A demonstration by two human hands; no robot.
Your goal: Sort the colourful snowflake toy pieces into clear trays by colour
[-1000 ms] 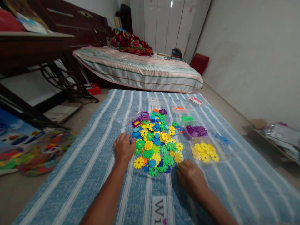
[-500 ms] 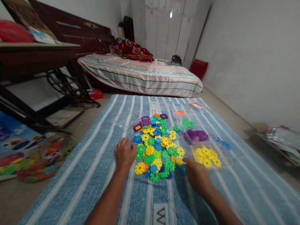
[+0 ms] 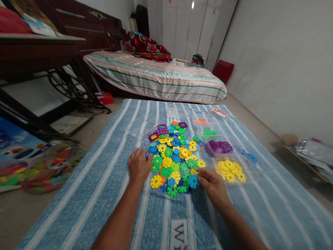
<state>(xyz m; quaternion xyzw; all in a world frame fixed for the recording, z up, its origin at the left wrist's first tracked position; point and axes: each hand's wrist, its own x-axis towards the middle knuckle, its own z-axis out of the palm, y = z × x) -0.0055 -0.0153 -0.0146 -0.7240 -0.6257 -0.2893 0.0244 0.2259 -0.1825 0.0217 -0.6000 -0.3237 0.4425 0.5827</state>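
Observation:
A pile of flat, notched plastic discs point(image 3: 168, 161) in yellow, green, blue, orange and purple lies on the striped cloth. My right hand point(image 3: 214, 186) pinches a blue notched disc point(image 3: 194, 181) at the pile's near right side. At the left edge of the pile rests my left hand point(image 3: 139, 166), its fingers curled and closed. A bit of blue shows beside its thumb, but what it holds is mostly hidden. To the right stand clear plastic boxes: one with yellow discs point(image 3: 230, 170), one with purple pieces point(image 3: 220, 147), others with green pieces point(image 3: 210, 132) and orange pieces point(image 3: 201, 121).
Blue pieces point(image 3: 249, 156) lie right of the boxes. Clear plastic point(image 3: 140, 130) lies left of the pile, and a small red-and-white packet point(image 3: 219, 112) at the far right. A bed point(image 3: 156, 80) stands beyond the cloth point(image 3: 104, 173). Bags of colourful pieces point(image 3: 52, 170) are on the left.
My right hand has moved slightly left, bringing the blue disc into full view over the pile's edge. My left hand keeps its place by the pile. The camera has tilted slightly down.

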